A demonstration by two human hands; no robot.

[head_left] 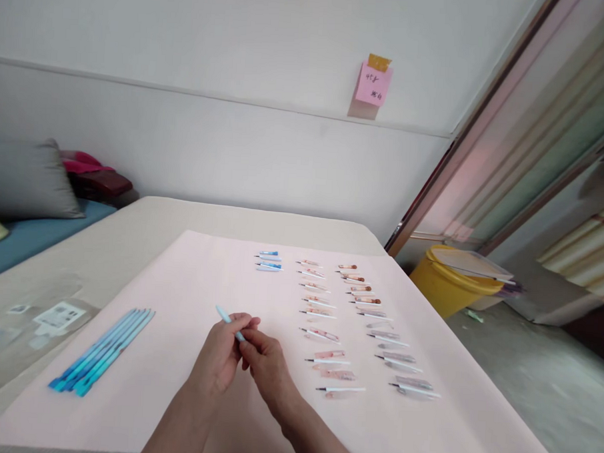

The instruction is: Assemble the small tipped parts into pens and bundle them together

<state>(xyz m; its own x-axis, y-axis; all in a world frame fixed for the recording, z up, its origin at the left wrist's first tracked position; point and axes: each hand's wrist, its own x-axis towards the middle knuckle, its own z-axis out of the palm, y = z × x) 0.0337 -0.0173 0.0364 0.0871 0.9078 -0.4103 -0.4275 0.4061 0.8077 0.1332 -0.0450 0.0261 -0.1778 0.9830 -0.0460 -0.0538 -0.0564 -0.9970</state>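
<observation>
A light blue pen (223,314) is held slanted above the middle of the pink sheet. My left hand (222,356) wraps round its middle. The fingertips of my right hand (266,364) pinch its lower end, close against the left fingers. Part of the pen is hidden by both hands. To the left, several blue pens (107,349) lie side by side in a slanting bundle. Beyond my hands are blue pen parts (269,268) with thin refills. On the right, pink pen parts (329,354) and brown-ended ones (362,288) lie in columns with white refills (342,389).
The pink sheet (190,275) covers much of the cream table (262,223). Clear plastic packaging with a white label (58,315) lies at the left. A yellow bin (439,289) stands on the floor to the right. A pink note (373,84) is taped to the wall.
</observation>
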